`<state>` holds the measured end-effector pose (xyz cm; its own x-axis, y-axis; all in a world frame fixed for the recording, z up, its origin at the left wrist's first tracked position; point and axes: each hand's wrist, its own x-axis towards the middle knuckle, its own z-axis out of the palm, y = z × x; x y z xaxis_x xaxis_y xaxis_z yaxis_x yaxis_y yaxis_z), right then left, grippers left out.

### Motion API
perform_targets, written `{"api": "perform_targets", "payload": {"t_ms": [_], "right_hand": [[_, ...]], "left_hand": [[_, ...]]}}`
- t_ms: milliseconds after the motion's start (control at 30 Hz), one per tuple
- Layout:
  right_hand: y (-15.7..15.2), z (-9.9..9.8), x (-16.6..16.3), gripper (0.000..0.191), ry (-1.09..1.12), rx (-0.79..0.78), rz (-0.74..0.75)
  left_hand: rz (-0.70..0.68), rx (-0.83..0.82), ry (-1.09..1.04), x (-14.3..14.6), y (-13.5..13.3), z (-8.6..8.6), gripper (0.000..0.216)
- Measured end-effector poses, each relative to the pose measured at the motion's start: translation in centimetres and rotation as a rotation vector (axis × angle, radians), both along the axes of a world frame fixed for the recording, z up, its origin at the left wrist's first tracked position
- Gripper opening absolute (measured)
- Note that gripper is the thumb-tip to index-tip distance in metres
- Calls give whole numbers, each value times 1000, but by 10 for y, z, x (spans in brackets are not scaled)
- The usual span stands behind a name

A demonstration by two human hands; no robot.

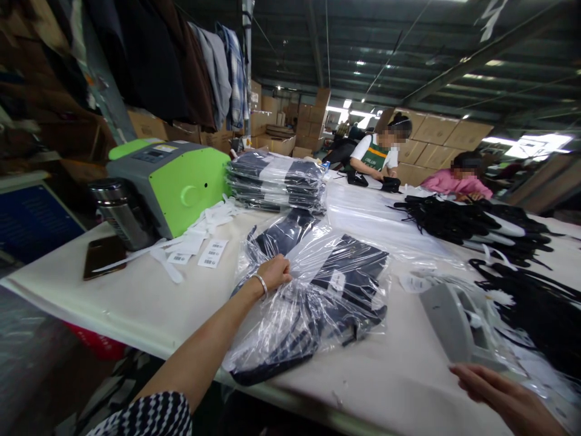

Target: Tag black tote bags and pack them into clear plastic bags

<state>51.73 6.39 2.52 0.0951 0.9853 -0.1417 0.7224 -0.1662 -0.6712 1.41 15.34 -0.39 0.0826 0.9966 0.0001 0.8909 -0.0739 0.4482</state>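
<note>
My left hand [275, 274], with a silver bangle at the wrist, is closed on a gathered fold of a clear plastic bag [281, 327]. Inside the bag lie dark, folded fabric pieces [349, 272] with a small white label showing. My right hand [494, 390] is at the lower right, fingers stretched out and holding nothing that I can see. Its fingertips are beside the near end of a grey tape dispenser [447, 321], and I cannot tell whether they touch it. The right thumb is hidden.
Behind the bag stands a stack of bagged dark items [276, 178]. A green and grey machine [181, 181], a steel flask [118, 212], a phone [104, 257] and barcode labels [212, 253] are at left. Black strapped pieces [481, 227] pile up at right. Two people work beyond.
</note>
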Motion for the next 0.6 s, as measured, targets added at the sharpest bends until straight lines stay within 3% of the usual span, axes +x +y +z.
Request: {"api": "perform_targets", "payload": {"t_ms": [133, 233, 367, 500, 600], "right_hand": [[31, 55, -127, 44, 98, -101, 454], [62, 74, -218, 35, 122, -139, 766], [103, 60, -309, 24, -178, -105, 1045], [132, 38, -363, 25, -610, -37, 1066], [145, 31, -382, 27, -706, -63, 1067]], "left_hand": [[-14, 16, -17, -3, 0, 0, 4], [-15, 21, -25, -4, 2, 0, 5], [-19, 15, -26, -6, 7, -1, 6], [-49, 6, -23, -10, 12, -2, 6], [-85, -13, -32, -13, 14, -1, 14]]}}
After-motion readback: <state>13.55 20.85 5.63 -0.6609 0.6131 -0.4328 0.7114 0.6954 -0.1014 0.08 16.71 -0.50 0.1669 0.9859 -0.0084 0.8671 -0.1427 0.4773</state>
